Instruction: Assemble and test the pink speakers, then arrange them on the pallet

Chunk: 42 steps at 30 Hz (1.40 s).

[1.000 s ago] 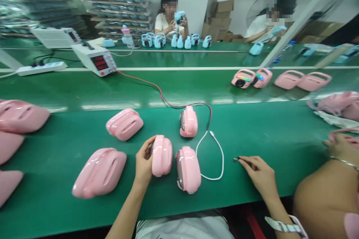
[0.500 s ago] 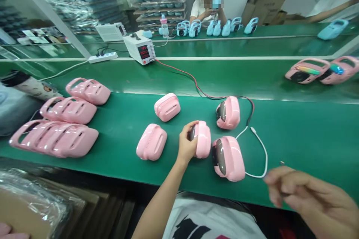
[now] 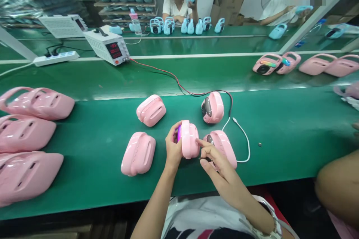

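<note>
My left hand [image 3: 174,147] is closed around a pink portable speaker [image 3: 191,140], which stands above the green table with a purple light glowing on its left side. The index finger of my right hand [image 3: 224,171] reaches to the speaker's right side and seems to touch it. Between that hand's thumb and other fingers is something small and dark, too small to name. Behind the hand stands a second pink speaker [image 3: 227,147], partly covered, and farther back a third speaker [image 3: 216,107] with a dark front. Two more, a back speaker [image 3: 151,110] and a front speaker [image 3: 138,154], sit to the left.
Rows of pink speakers [image 3: 30,179] line the left. A white cable [image 3: 249,145] curls right of the middle, near a tiny piece [image 3: 260,144]. A red wire [image 3: 171,74] runs from the power supply [image 3: 108,46]. Lit speakers [image 3: 265,65] stand on the ledge; co-workers sit beyond.
My right hand has moved left from the table's right side to the held speaker. A purple light now shows on that speaker. The whole view has shifted to the right.
</note>
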{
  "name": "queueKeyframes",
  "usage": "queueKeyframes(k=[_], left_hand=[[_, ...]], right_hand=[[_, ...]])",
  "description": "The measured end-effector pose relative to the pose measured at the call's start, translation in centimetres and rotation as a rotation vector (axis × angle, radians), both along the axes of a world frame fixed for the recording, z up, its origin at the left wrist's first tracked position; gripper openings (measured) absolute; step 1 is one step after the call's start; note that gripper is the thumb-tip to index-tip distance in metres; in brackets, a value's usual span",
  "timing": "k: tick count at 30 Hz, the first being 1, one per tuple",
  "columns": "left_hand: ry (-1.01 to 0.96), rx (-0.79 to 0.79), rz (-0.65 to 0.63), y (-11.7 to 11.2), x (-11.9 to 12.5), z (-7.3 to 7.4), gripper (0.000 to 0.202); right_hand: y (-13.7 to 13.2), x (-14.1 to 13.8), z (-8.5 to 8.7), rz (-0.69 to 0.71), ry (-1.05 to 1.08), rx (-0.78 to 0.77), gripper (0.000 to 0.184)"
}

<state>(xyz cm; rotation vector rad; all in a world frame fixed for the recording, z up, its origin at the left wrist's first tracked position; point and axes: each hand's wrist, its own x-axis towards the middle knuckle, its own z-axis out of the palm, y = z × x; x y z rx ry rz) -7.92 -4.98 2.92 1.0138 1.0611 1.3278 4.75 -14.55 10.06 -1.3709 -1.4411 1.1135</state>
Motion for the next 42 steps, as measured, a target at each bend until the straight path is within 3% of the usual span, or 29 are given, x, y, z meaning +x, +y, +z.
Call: queueKeyframes(k=[2, 4, 6, 9, 11, 12, 14, 16, 19, 21, 24, 29, 34, 37, 42], left_hand=[[0.108, 0.012, -0.051, -0.4, 0.0, 0.5, 0.046], [0.240, 0.023, -0.103, -1.7, -0.9, 1.9, 0.052], [0.277, 0.006, -0.123, -3.6, -3.4, 4.4, 0.054], [0.134, 0.006, -0.179, -6.3, -9.2, 8.8, 0.038], [-0.004, 0.252, -0.106, -6.7, -12.9, 10.5, 0.018], [-0.055, 0.370, -0.005, -6.2, -14.4, 10.6, 0.013], [-0.049, 0.380, 0.204, -4.5, -16.1, 9.2, 0.017], [0.016, 0.151, 0.265, -2.4, -16.6, 6.5, 0.032], [0.026, -0.101, 0.137, -0.9, -16.0, 2.8, 0.050], [0.073, -0.179, 0.059, -1.0, -15.6, 1.7, 0.051], [0.188, -0.206, 0.012, -1.6, -15.4, 1.8, 0.044], [0.179, -0.203, 0.003, -1.7, -15.3, 2.3, 0.042], [0.153, -0.208, 0.008, -1.5, -15.2, 2.4, 0.041], [0.155, -0.215, 0.016, -1.5, -15.3, 2.4, 0.039], [0.120, -0.207, -0.015, -1.5, -15.3, 1.9, 0.040]], right_hand=[[-0.3, -0.6, 0.6, -0.064, 0.122, 0.072, 0.010], [-0.4, -1.5, 1.3, -0.038, 0.288, 0.079, 0.008], [-0.3, -2.7, 1.5, 0.062, 0.476, -0.044, 0.010], [0.5, -5.1, 0.5, 0.171, 0.704, -0.349, 0.018], [1.5, -7.1, -0.9, 0.141, 0.753, -0.461, 0.024], [2.1, -8.1, -1.7, 0.096, 0.751, -0.470, 0.026], [3.2, -9.9, -3.3, -0.003, 0.718, -0.443, 0.026], [4.2, -11.2, -4.6, -0.057, 0.693, -0.420, 0.024], [5.0, -12.0, -5.3, -0.067, 0.690, -0.408, 0.023], [5.3, -12.1, -5.3, -0.040, 0.685, -0.395, 0.022], [5.5, -12.0, -4.8, 0.013, 0.663, -0.377, 0.019], [6.1, -12.1, -4.6, 0.030, 0.567, -0.315, 0.020], [6.9, -12.2, -6.0, -0.017, 0.559, -0.290, 0.047], [6.8, -12.3, -6.9, 0.025, 0.626, -0.356, 0.052], [6.2, -12.4, -7.6, 0.124, 0.878, -0.481, 0.044]])
